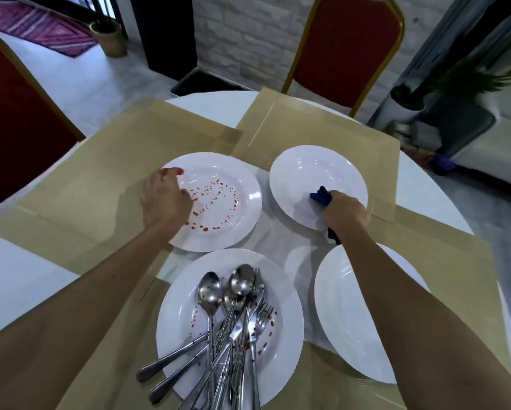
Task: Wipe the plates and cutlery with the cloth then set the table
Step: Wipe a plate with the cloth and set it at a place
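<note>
Hands working apart, head view. Right hand (344,214) is clutching a bunched blue cloth (320,196) and pressing it onto the near side of the white plate (307,167) lying at 1 o'clock in the cluster of four. Left hand (165,202) is curling its fingers over the outer rim of the red-spotted plate (249,202) at 10 o'clock. Cutlery (236,315) (spoons, forks, a knife) is lying heaped on a third, also spotted plate (286,321) at 7 o'clock. A fourth plate (346,321), looking clean, is sitting at 4 o'clock. All are resting on tan placemats (85,202) over the white table (11,276). Judged step: plate-wiping is underway, with the cutlery not yet wiped. The next move is calling for carrying the cloth across to the spotted plate while the left hand is keeping it from sliding.
</note>
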Available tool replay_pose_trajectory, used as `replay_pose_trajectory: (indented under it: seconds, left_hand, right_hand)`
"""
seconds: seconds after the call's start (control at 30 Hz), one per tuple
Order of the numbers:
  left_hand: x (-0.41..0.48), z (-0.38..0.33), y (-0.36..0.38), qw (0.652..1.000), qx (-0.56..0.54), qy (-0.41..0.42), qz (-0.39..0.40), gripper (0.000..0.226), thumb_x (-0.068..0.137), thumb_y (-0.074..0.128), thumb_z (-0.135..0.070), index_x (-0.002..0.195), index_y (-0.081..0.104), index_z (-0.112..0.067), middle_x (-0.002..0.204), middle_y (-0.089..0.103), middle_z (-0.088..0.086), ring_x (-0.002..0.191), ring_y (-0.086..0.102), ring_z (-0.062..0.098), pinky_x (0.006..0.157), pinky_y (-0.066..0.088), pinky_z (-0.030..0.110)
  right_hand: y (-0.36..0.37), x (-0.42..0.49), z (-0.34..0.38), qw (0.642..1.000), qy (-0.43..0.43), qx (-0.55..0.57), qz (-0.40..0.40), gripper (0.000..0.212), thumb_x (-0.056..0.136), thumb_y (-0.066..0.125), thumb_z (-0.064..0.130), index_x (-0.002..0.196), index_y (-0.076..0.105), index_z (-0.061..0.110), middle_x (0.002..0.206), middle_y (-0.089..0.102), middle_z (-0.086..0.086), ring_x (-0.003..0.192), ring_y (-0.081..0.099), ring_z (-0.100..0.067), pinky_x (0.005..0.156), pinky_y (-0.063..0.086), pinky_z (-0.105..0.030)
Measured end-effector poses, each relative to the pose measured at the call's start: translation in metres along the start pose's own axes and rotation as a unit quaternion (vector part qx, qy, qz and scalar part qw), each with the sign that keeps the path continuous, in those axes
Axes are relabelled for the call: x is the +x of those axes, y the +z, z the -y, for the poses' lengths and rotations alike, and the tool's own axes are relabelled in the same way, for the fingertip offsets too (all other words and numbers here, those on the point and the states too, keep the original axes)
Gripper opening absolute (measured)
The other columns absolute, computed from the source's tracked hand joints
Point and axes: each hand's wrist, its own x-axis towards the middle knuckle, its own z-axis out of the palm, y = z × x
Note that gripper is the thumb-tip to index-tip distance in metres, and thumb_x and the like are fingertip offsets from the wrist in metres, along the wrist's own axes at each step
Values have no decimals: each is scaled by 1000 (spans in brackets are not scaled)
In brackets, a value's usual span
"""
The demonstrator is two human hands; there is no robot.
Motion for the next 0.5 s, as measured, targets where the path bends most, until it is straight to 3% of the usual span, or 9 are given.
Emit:
replay_pose_trajectory:
  seconds: [0.1, 0.2, 0.27, 0.33, 0.43, 0.5]
  left_hand:
    - [-2, 28, -2, 994, 17, -102, 32, 62, 85, 61, -18, 140, 33, -10, 140, 37, 21, 129, 34, 40, 106, 29, 47]
    - [-1, 41, -3, 986, -30, -155, 55, 62, 86, 63, -29, 135, 37, -2, 135, 43, 23, 125, 40, 41, 100, 36, 49]
    - [-2, 43, -4, 983, -74, -160, 56, 55, 87, 62, -29, 131, 42, -2, 129, 52, 21, 118, 49, 41, 93, 43, 48]
    - [-5, 41, -5, 973, -131, -179, 67, 52, 90, 60, -25, 132, 41, -3, 128, 54, 20, 116, 51, 40, 92, 44, 45]
    - [-8, 43, -9, 952, -221, -197, 79, 45, 94, 53, -20, 134, 39, -4, 130, 53, 18, 118, 50, 38, 96, 44, 46]
    - [-9, 43, -19, 926, -312, -189, 94, 38, 96, 48, -15, 132, 40, -6, 127, 54, 15, 116, 53, 35, 96, 46, 48]
  right_hand:
    - [-1, -2, 3, 997, -3, 51, -53, 32, 89, 43, 11, 116, 58, 19, 99, 63, -8, 92, 59, -30, 75, 48, -33]
    - [-6, -14, 32, 973, -33, 198, -116, 34, 90, 39, 7, 117, 57, 16, 95, 63, -9, 86, 57, -30, 68, 44, -34]
    - [-8, -24, 61, 938, -38, 334, -81, 22, 96, 39, 16, 106, 58, 9, 89, 60, -8, 82, 55, -29, 68, 38, -31]
    - [-6, -37, 87, 910, -51, 411, -3, 24, 99, 39, 23, 100, 58, 7, 91, 59, -8, 86, 56, -28, 73, 39, -30]
    - [11, -55, 111, 923, -91, 362, 94, 28, 100, 38, 24, 113, 58, 8, 99, 59, -8, 92, 54, -27, 82, 42, -33]
    - [18, -64, 117, 916, -70, 377, 118, 30, 100, 37, 23, 115, 57, 8, 97, 58, -8, 89, 54, -25, 81, 41, -33]
